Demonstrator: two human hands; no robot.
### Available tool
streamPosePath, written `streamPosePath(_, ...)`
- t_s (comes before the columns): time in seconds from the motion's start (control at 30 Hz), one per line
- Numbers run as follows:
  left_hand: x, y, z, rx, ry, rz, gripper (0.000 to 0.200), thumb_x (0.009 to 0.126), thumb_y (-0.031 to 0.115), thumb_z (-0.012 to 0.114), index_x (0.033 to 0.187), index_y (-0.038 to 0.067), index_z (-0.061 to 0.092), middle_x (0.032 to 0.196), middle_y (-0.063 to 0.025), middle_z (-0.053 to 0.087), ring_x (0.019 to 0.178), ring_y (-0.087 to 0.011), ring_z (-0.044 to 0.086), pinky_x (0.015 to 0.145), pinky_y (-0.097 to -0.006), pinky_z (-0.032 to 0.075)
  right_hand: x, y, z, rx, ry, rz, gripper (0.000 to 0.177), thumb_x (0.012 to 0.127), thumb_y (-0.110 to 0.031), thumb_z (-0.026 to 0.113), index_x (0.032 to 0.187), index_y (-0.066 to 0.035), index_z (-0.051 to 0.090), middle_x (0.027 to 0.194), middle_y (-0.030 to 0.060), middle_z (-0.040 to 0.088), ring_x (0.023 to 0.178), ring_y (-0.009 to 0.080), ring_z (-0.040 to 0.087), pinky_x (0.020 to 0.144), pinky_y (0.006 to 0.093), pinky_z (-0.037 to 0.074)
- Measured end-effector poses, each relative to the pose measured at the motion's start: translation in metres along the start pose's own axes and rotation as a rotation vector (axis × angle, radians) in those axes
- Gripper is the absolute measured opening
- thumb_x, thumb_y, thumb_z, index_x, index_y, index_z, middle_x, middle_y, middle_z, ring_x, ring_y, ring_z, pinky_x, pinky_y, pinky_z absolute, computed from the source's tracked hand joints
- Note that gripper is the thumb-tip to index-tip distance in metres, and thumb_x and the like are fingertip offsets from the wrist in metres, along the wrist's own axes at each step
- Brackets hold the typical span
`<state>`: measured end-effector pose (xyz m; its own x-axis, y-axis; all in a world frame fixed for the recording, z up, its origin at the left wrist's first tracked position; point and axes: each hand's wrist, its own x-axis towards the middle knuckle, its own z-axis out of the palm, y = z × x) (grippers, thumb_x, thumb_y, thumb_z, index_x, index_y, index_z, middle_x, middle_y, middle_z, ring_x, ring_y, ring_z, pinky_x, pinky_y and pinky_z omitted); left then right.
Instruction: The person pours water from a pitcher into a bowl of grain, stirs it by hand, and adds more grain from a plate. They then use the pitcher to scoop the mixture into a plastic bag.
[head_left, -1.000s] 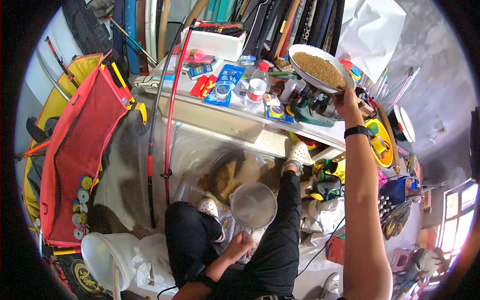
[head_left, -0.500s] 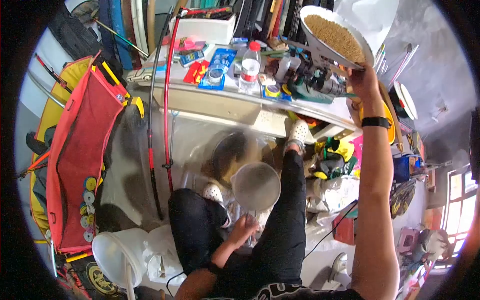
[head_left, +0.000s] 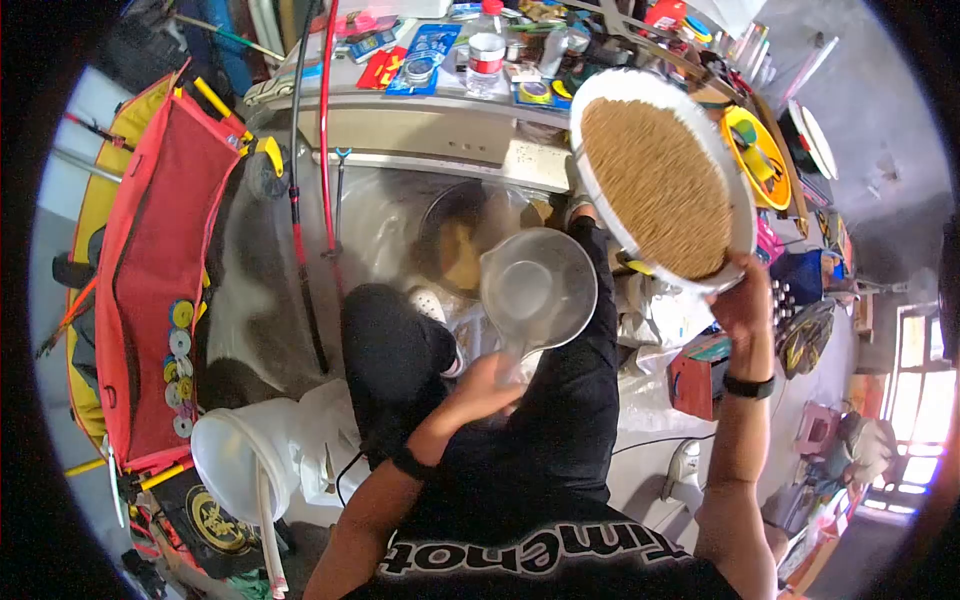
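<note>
My right hand [head_left: 743, 300] grips the lower right rim of a white basin [head_left: 735, 185]. Brown grain or pellets [head_left: 655, 185] fill most of it, slightly blurred by motion. Fingers wrapped round its handle, my left hand [head_left: 483, 390] holds a pale, see-through water scoop [head_left: 540, 285] above my lap. The scoop's bowl faces up and appears to hold nothing. Behind it on the floor, a dark round tub [head_left: 435, 225] contains something tan, partly blurred. The basin and scoop are close together but apart.
Ahead stands a table with a water bottle [head_left: 486, 55] and blue packets [head_left: 425, 60]. On the left are a red rod bag [head_left: 160, 290], upright rods [head_left: 325, 130] and a white bucket [head_left: 235, 465]. A yellow basin [head_left: 765, 160] and red box [head_left: 692, 385] are at right.
My right hand has brought the basin down and nearer from over the table, showing more grain. My left hand has raised the scoop slightly up and right. The view has tilted downward.
</note>
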<state>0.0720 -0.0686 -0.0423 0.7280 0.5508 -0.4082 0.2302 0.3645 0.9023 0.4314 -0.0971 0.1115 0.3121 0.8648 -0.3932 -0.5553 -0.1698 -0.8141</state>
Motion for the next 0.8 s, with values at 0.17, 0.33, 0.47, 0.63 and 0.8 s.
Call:
streamPosePath(0.17, -0.021, 0.016, 0.000, 0.351, 0.104, 0.144, 0.034, 0.077, 0.017, 0.067, 0.099, -0.004, 0.051, 0.078, -0.0172, 0.064, 0.059, -0.0275, 0.063, 0.057, -0.0385, 0.050, -0.045, 0.072, 0.005, 0.060, 0.168, -0.030, 0.049, 0.083, -0.019, 0.045, 0.126, 0.003, 0.040, 0.117, 0.0197, 0.054, 0.096, 0.0328, 0.061, 0.067, 0.0449, 0.058)
streamPosePath(0.33, -0.047, 0.062, -0.004, 0.873, 0.245, 0.070, 0.035, 0.068, 0.010, 0.063, 0.099, -0.002, 0.051, 0.081, -0.0260, 0.062, 0.073, -0.0422, 0.061, 0.070, -0.0459, 0.050, -0.064, 0.101, 0.003, 0.066, 0.155, -0.020, 0.044, 0.082, -0.012, 0.044, 0.124, 0.003, 0.039, 0.114, 0.0207, 0.054, 0.091, 0.0325, 0.062, 0.059, 0.0424, 0.058)
streamPosePath(0.47, -0.061, 0.077, -0.016, 1.231, 0.286, 0.071, 0.037, 0.068, 0.018, 0.063, 0.097, 0.000, 0.050, 0.079, -0.0209, 0.063, 0.073, -0.0374, 0.063, 0.067, -0.0452, 0.051, -0.070, 0.120, -0.011, 0.017, 0.174, -0.037, 0.045, 0.081, -0.014, 0.046, 0.123, 0.002, 0.041, 0.114, 0.0171, 0.054, 0.094, 0.0313, 0.060, 0.069, 0.0445, 0.055)
streamPosePath(0.63, -0.071, 0.073, -0.031, 1.415, 0.374, 0.185, 0.034, 0.066, 0.018, 0.064, 0.091, 0.003, 0.048, 0.079, -0.0144, 0.059, 0.072, -0.0308, 0.063, 0.060, -0.0417, 0.051, -0.080, 0.135, -0.006, 0.014, 0.174, -0.104, 0.048, 0.081, -0.016, 0.046, 0.126, 0.001, 0.040, 0.115, 0.0176, 0.054, 0.086, 0.0305, 0.063, 0.059, 0.0404, 0.056)
streamPosePath(0.8, -0.077, 0.072, -0.040, 1.460, 0.409, 0.159, 0.033, 0.064, 0.017, 0.063, 0.091, 0.005, 0.047, 0.079, -0.0136, 0.058, 0.072, -0.0308, 0.062, 0.059, -0.0414, 0.051, -0.090, 0.135, 0.011, 0.006, 0.199, -0.109, 0.046, 0.080, -0.014, 0.046, 0.124, 0.000, 0.039, 0.109, 0.0163, 0.055, 0.083, 0.0296, 0.062, 0.058, 0.0402, 0.056)
